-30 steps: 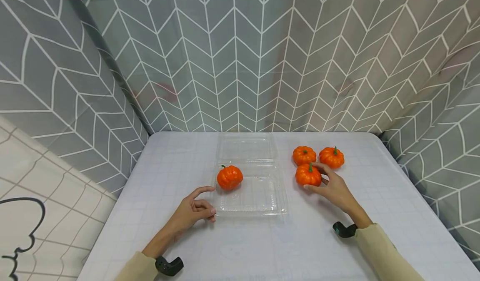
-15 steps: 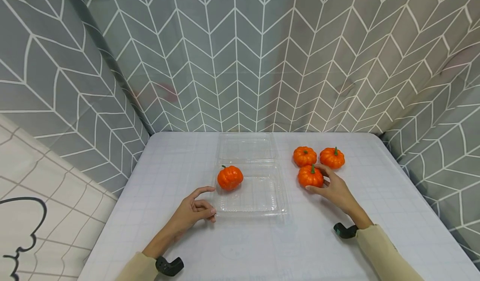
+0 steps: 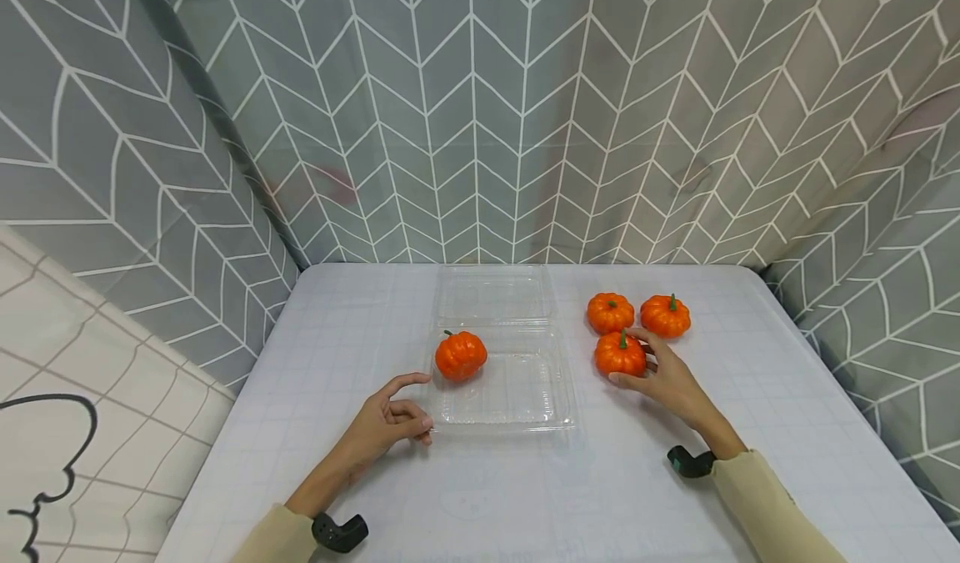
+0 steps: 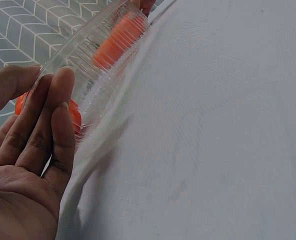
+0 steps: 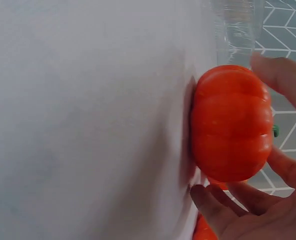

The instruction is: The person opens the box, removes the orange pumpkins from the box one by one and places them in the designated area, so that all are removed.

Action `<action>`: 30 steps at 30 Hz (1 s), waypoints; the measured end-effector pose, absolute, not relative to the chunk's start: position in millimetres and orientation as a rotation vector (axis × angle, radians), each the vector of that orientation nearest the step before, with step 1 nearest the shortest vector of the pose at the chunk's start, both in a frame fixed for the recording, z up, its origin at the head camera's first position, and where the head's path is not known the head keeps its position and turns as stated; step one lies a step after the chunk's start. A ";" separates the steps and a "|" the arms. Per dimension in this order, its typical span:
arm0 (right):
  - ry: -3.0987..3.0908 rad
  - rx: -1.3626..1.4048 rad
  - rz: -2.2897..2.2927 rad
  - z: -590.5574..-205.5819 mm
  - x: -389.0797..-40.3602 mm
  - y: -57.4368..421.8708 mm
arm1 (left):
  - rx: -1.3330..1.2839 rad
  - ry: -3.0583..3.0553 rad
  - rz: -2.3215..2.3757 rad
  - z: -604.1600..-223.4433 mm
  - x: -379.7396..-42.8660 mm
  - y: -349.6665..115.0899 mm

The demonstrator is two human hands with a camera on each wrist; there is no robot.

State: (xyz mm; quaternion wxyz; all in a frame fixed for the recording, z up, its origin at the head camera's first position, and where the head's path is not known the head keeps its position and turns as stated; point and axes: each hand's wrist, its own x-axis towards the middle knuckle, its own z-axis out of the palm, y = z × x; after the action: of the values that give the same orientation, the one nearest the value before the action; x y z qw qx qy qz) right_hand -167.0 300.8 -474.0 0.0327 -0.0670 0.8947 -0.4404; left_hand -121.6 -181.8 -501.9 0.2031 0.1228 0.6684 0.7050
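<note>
My right hand (image 3: 670, 384) holds a small orange pumpkin (image 3: 620, 354) with a green stem, thumb on the near side and fingers on the far side. In the right wrist view this pumpkin (image 5: 232, 125) sits low over the white cloth. At the left edge of a clear plastic clamshell container (image 3: 525, 396), my left hand (image 3: 381, 425) has its thumb and fingertips at the near corner; the left wrist view shows them on the rim. Inside the container's base, toward its left side, lies another orange pumpkin (image 3: 461, 356). The lid (image 3: 492, 296) is folded back.
Just behind the held pumpkin stand two more pumpkins, one on the left (image 3: 610, 313) and one on the right (image 3: 665, 317). A white cloth covers the table (image 3: 487, 496). Grey patterned curtains (image 3: 480, 113) hang behind it and on both sides.
The pumpkin in my right hand has shifted slightly right, then a touch back left. My left hand and the container stay in place.
</note>
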 end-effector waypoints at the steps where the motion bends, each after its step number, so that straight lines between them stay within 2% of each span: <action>1: 2.759 -0.209 -1.352 -472.6 -166.9 301.0 | 0.343 1.866 1.966 -502.1 -121.8 -181.8; 13: 2.890 -0.270 -1.320 -432.9 -171.9 291.9 | 0.359 1.872 1.951 -503.4 -122.7 -180.1; 30: 2.723 -0.500 -1.514 -402.3 -185.2 240.0 | 0.333 1.879 1.945 -501.4 -123.9 -181.2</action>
State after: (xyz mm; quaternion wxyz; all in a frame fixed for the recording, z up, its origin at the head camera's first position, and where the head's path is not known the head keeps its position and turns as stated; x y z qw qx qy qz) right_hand -185.2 240.0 -402.3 -0.0067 -0.1583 0.8630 -0.4797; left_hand -123.9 -181.2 -501.4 0.2070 0.1195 0.6746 0.6984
